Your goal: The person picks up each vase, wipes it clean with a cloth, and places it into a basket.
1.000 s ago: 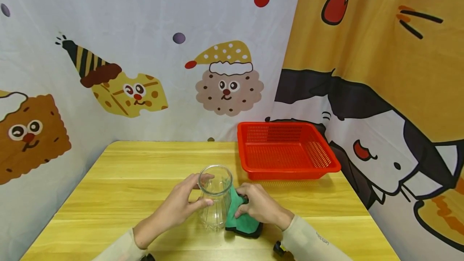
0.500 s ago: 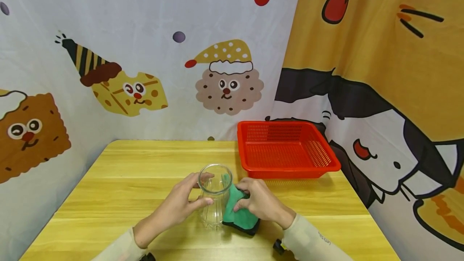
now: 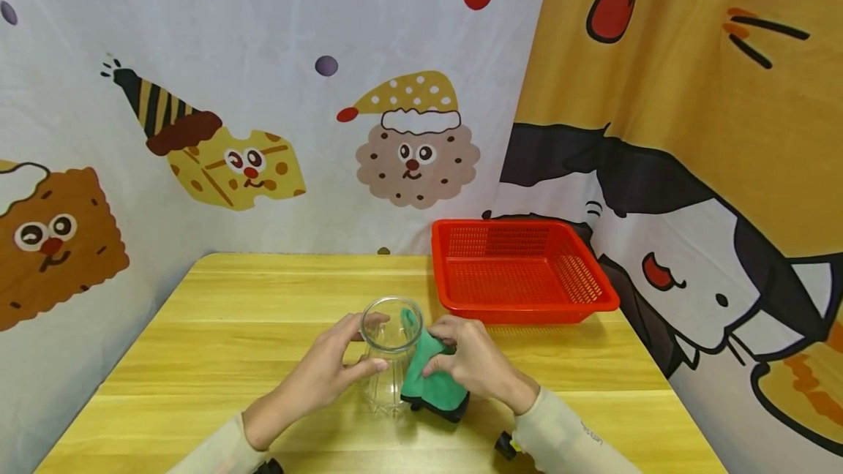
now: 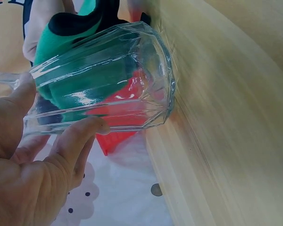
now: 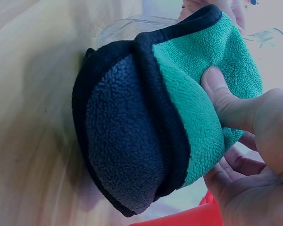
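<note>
A clear glass jar with a round rim and faceted sides stands upright on the table. My left hand grips it near the top from the left, thumb in front and fingers behind. In the left wrist view the jar shows its ribbed wall and thick base. My right hand pinches a folded cloth, green with black edging, against the jar's right side. The right wrist view shows the cloth's dark grey reverse and the thumb pressing its green face; the cloth hides much of the jar there.
A red plastic basket with mesh walls stands at the back right of the wooden table. Printed curtains hang behind the table and along its right side.
The right hand and the cloth have shifted slightly left, bringing the cloth closer against the jar's side. The left hand and the jar stay in place.
</note>
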Demonstrator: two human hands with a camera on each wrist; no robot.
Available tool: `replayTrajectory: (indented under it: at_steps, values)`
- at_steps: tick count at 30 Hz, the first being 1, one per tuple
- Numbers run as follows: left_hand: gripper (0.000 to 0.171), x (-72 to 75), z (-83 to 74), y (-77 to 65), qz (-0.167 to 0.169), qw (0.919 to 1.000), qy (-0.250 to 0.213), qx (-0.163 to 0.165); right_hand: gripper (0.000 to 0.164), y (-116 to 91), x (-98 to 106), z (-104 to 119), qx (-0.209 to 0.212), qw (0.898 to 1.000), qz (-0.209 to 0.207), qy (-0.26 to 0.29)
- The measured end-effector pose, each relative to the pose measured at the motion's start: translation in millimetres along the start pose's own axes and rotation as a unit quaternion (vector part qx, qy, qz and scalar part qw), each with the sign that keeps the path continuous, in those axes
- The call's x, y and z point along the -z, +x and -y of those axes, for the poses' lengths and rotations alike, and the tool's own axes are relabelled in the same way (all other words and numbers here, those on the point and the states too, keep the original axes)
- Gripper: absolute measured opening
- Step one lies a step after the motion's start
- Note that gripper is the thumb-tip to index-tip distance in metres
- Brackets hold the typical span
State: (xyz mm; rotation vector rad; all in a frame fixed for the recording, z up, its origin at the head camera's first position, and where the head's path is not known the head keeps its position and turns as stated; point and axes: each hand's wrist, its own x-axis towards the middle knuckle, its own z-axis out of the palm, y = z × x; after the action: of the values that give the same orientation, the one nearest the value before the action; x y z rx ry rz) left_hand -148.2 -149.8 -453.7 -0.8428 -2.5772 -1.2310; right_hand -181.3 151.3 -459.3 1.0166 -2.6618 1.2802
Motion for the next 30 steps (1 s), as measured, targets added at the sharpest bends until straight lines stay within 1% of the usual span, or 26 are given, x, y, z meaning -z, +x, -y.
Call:
replayTrajectory:
  at_steps: [5, 14, 20, 25, 30]
  values:
    - [0.064, -0.3, 0.2, 0.7, -0.001, 1.0, 0.002, -0.005, 0.042, 1, 2, 3, 0.011, 1.0, -0.014, 0.016]
    - [0.064, -0.5, -0.2, 0.0, 0.002, 1.0, -0.001, 0.001, 0.038, 4, 6, 9, 0.026, 0.999, -0.036, 0.03]
    - [0.065, -1.4, -1.3, 0.6, 0.001, 1.0, -0.003, -0.006, 0.032, 4, 8, 12, 0.036, 0.996, -0.05, 0.064]
    - [0.065, -2.3, -1.8, 0.9, 0.0, 0.9999, 0.002, -0.013, 0.033, 3, 10, 12, 0.031, 0.994, -0.057, 0.084]
    - [0.065, -2.0, -2.1, 0.6, -0.002, 1.0, 0.002, -0.009, 0.035, 2, 9, 11, 0.027, 0.995, -0.055, 0.081]
